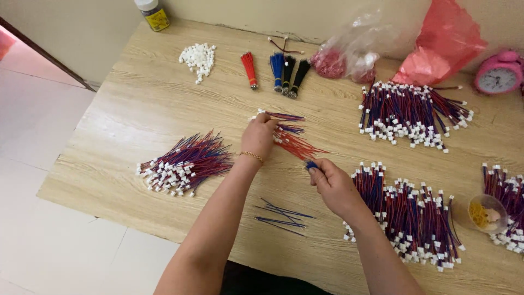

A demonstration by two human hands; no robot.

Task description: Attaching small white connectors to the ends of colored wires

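1. Closest to the camera, at about 6 o'clock, a few loose blue wires [281, 216] lie on the wooden table [136, 104] between the two forearms.
2. The right hand [333, 186] sits just right of centre, fingers pinched shut on the blue end of a wire right at the tip of the red wire bundle [295, 143].
3. The left hand [258, 136] is dead centre, wearing a thin gold bracelet [251, 156], and it's closed around that bundle, with the red and blue wires fanning out toward 3 o'clock.
4. At 9 o'clock there's a pile of red-blue wires with white connectors [183, 164], well apart from the hands.
5. At 4 o'clock, just beside the right forearm, a bigger heap of finished connector wires [409, 213]. Further right is a small clear cup [487, 213] with yellowish bits in it.
6. At 2 o'clock, another connector-wire heap [409, 114].
7. Far edge, around 12 o'clock: red, blue and black wire tassels [275, 68], with a little mound of white plastic connectors [199, 57] at 11.
8. Right at the back sit clear and red plastic bags [404, 49], a pink alarm clock [499, 74] and a bottle with a yellow label [153, 13].
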